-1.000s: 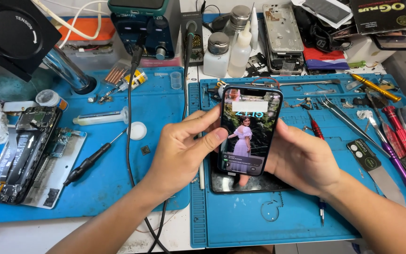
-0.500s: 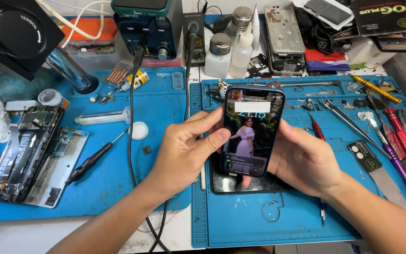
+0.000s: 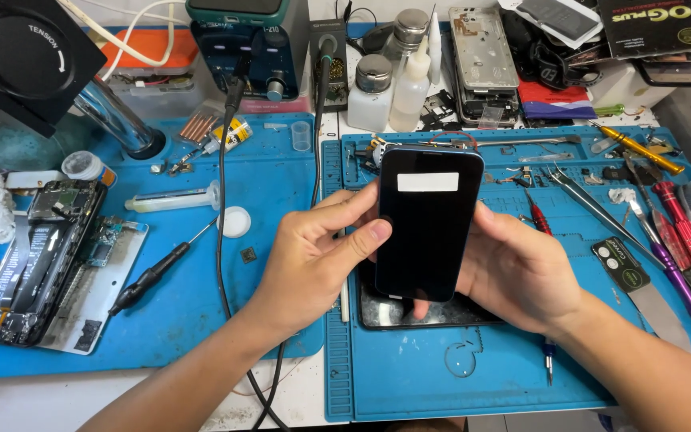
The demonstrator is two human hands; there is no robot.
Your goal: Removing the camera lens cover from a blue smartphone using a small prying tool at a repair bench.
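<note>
Both hands gripped a dark rectangular smartphone point(image 3: 428, 224) above the blue silicone work mat point(image 3: 409, 376): left hand point(image 3: 313, 260) clasping its left edge, right hand point(image 3: 517, 268) cradling its right.

Cluttered white workbench point(image 3: 297, 392), blue mats point(image 3: 409, 376)

the smartphone point(image 3: 428, 224) is a slim black slab with rounded corners and a thin blue edge along its top. its screen is dark apart from a small white rectangle near the top. it is held upright, tilted slightly, above a blue work mat point(image 3: 409, 376) and a dark glass panel point(image 3: 409, 314).
</note>
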